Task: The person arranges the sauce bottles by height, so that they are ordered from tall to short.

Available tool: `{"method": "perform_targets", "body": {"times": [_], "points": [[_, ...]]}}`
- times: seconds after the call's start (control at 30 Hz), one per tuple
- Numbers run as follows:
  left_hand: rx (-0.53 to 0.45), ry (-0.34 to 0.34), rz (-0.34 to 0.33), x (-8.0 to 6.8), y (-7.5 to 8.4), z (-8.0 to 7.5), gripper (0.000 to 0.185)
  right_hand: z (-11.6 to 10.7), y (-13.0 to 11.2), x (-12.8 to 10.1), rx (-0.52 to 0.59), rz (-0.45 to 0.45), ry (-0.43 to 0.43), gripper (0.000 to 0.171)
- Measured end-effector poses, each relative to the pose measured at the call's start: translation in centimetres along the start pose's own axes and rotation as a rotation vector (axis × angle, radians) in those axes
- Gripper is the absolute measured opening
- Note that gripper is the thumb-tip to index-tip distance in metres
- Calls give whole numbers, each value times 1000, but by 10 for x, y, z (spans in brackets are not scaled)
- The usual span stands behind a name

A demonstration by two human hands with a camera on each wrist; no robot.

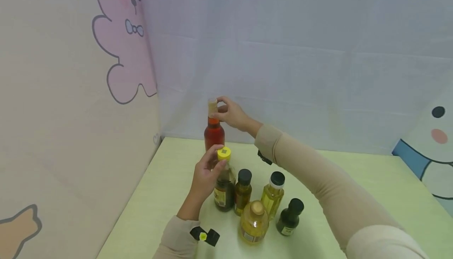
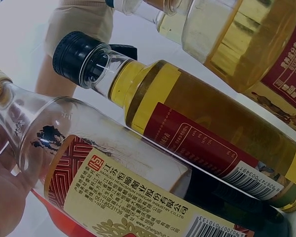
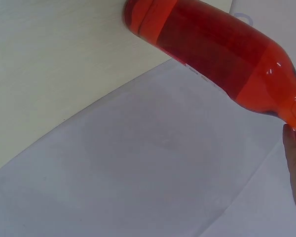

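Note:
My right hand (image 1: pixel 231 114) holds a tall red bottle (image 1: pixel 214 135) by its pale-wrapped neck, at the back left of the table. In the right wrist view the red bottle (image 3: pixel 212 49) slants across the top, with fingertips (image 3: pixel 293 158) at its neck. Nearer, my left hand (image 1: pixel 204 176) grips the yellow cap of a vinegar bottle (image 1: pixel 224 196) between thumb and fingers. The left wrist view shows the beige and red label of that vinegar bottle (image 2: pixel 123 192), its dark liquid low inside. Right beside it stands a black-capped oil bottle (image 1: pixel 242 196).
To the right on the pale table (image 1: pixel 354 196) are a round gold-capped bottle (image 1: pixel 254 227), a square yellow oil bottle (image 1: pixel 271 202) and a small dark bottle (image 1: pixel 288 220). A grey-white cloth wall (image 1: pixel 301 86) rises behind, and a printed wall (image 1: pixel 70 113) borders the left.

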State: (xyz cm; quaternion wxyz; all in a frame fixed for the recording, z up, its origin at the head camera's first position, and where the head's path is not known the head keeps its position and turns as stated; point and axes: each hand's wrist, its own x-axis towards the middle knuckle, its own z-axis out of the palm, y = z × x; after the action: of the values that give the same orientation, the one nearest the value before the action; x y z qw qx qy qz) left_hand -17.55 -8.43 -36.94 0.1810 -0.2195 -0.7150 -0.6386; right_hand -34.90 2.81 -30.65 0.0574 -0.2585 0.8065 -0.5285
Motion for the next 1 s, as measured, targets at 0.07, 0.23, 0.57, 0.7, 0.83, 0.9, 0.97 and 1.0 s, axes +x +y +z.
{"method": "perform_targets", "body": {"times": [0.07, 0.23, 0.57, 0.7, 0.83, 0.9, 0.97, 1.0], "points": [[0, -1, -1, 0, 0, 0, 32, -1, -2, 0, 7, 15, -3, 51], [-2, -5, -1, 1, 0, 0, 32, -4, -5, -4, 10, 40, -7, 52], [20, 4, 8, 0, -3, -2, 31, -16, -20, -21, 23, 57, -39, 47], [14, 3, 14, 1, -1, -1, 31, -22, -29, -30, 26, 59, -40, 45], [17, 0, 13, 1, 0, 0, 31, -28, -20, -30, 25, 54, -31, 44], [20, -1, 15, 1, 0, 0, 31, -30, -13, -29, 13, 48, -20, 44], [24, 0, 19, 1, -1, 0, 31, -33, -6, -28, -5, 45, -12, 43], [24, 0, 22, 1, -1, 0, 31, -34, -4, -29, -12, 41, -9, 43]]}}
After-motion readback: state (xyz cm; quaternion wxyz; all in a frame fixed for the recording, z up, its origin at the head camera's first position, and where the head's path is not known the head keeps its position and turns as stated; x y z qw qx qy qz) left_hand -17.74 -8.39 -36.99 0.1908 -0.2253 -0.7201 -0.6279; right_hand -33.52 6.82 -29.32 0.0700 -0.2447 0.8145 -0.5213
